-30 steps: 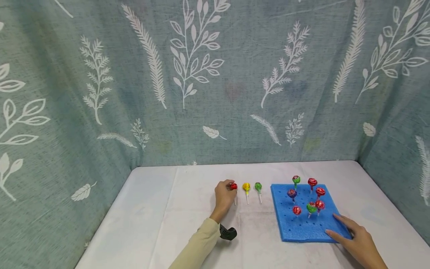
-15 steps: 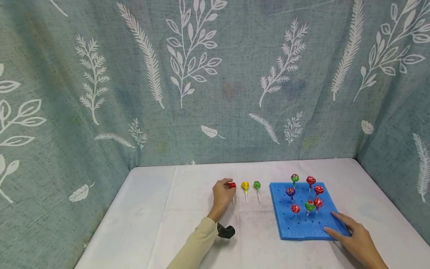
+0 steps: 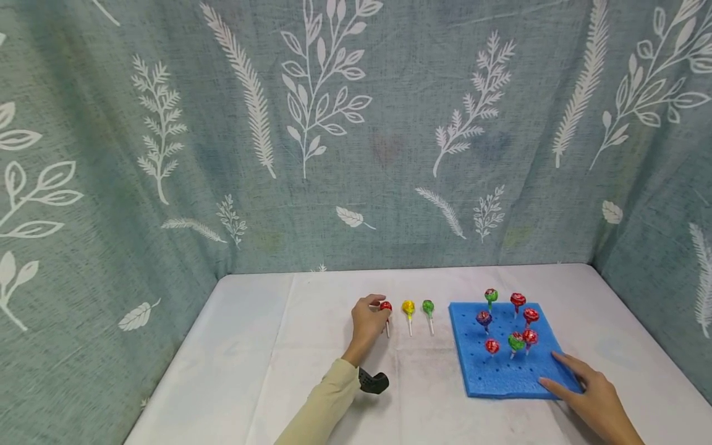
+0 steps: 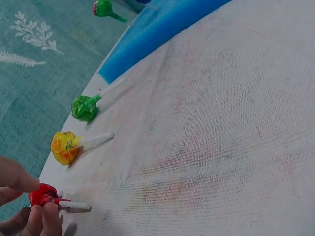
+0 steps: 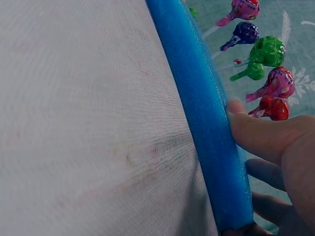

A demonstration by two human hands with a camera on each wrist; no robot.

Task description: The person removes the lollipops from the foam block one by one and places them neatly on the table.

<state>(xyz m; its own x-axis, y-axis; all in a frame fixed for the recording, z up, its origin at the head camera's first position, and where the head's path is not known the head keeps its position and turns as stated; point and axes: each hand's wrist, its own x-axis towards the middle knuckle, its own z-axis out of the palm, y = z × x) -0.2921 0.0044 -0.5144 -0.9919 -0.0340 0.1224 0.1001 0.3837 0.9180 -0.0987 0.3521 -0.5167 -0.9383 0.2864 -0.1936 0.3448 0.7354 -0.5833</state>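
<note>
My left hand (image 3: 367,320) has its fingers around the wrapped head of a red lollipop (image 4: 43,194), whose white stick points toward me. Beside it on the white cloth lie a yellow lollipop (image 3: 408,307) and a green lollipop (image 3: 428,306), the three in a row. At the near right corner of a blue foam board (image 3: 500,383), my right hand (image 3: 592,392) holds on, thumb on its top near the front edge and the other fingers along the right side. Several lollipops, such as a purple one (image 3: 484,318), stand upright in the board's holes.
A white cloth (image 3: 278,383) covers the table. A green leaf-print curtain (image 3: 384,148) closes off the back and sides. Under the left wrist a black camera (image 3: 374,382) hangs over the cloth. Bare holes show in the board's front part.
My left hand has shifted slightly left, and more of the red lollipop shows beside its fingers. My right hand and the foam board stay in place.
</note>
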